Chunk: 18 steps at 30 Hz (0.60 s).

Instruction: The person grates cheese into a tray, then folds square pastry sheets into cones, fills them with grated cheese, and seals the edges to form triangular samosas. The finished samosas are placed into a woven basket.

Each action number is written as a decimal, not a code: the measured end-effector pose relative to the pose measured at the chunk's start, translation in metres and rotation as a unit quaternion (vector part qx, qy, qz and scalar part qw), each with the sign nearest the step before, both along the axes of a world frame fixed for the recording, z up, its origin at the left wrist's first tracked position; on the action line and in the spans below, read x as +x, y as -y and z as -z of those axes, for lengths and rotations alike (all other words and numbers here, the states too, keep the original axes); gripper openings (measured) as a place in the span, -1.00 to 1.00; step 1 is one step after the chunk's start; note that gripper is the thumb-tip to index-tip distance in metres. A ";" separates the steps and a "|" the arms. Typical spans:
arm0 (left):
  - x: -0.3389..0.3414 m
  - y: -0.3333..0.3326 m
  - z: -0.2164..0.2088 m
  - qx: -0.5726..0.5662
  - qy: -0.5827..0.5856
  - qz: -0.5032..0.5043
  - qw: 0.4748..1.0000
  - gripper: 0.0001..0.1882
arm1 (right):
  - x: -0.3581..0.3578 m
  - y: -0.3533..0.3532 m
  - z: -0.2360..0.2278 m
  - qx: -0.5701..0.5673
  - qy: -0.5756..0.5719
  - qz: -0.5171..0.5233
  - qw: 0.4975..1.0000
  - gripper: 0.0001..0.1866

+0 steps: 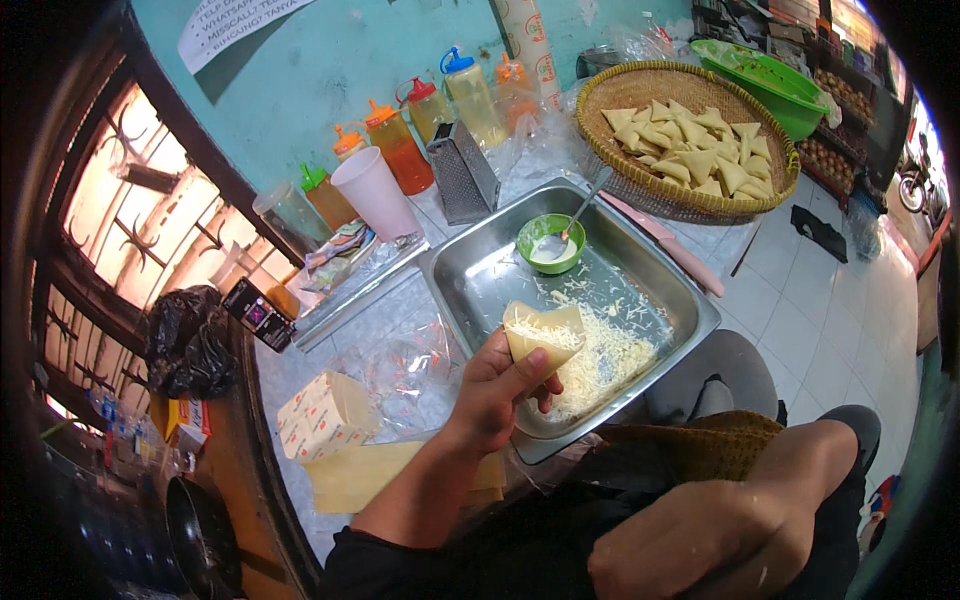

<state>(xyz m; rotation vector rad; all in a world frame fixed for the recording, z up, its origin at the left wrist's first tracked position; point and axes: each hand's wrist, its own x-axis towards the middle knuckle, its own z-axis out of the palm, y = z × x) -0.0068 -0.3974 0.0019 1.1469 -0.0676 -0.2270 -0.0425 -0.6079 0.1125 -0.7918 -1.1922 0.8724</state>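
Just the one view, the head camera looking down, so here goes. The left hand [497, 382] has a pale folded wrapper [528, 350] pinched between thumb and fingers, shaped into a little cone, its mouth tipped up and packed with white shreds. The cone's over the near-left part of the metal tray [490, 283], point buried down in the grip, long axis running roughly up out of the fist. Loose shreds [610, 350] are spread across the tray floor just right of it.

The bit I'd watch: the small green bowl [548, 266], with white stuff inside and a spoon [583, 210] leaning in it, sits past the cone at the far end of the tray. So it's straight out beyond the left hand, spoon handle slanting away up and to the right. Left is clearly the nearer hand to both.

Right hand [690, 540] is low in the picture, right up by the lens and blurry, so honestly I can't tell whether it's open or closed. It's well apart from the cone.

Flat wrapper sheets [350, 478] lie on the tabletop [385, 312] by the left forearm, and a woven basket [685, 213] of folded triangles [700, 150] is off to the far right.
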 end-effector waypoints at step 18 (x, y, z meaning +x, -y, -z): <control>0.002 -0.002 0.011 0.020 0.081 0.053 0.995 -0.64 | 0.087 -0.028 0.045 -0.221 0.204 0.390 0.870 -0.74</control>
